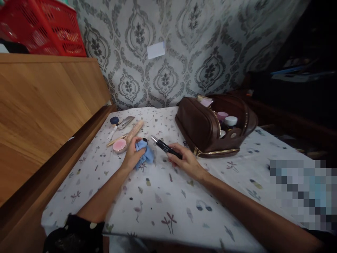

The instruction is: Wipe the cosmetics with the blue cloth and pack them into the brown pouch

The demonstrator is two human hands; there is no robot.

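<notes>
My left hand [133,154] is closed around a crumpled light blue cloth [147,154]. A small black piece [145,140], perhaps a cap, shows at its fingertips. In my right hand [185,161] is a slim black cosmetic tube [163,146] with a silver tip, tilted toward the cloth but apart from it. Just left of my left hand lie a round pink compact [119,145], a peach-coloured tube [136,129] and a thin light stick [112,142]. Behind them are a silver-grey tube [126,122] and a dark blue-capped item [114,120].
An open brown makeup bag [197,123] holding several jars, one white-lidded [231,121], stands at the back right. A printed white cloth [158,211] covers the table. To the left is a wooden cabinet [52,95] with a red basket [63,28] on top. Patterned wallpaper is behind.
</notes>
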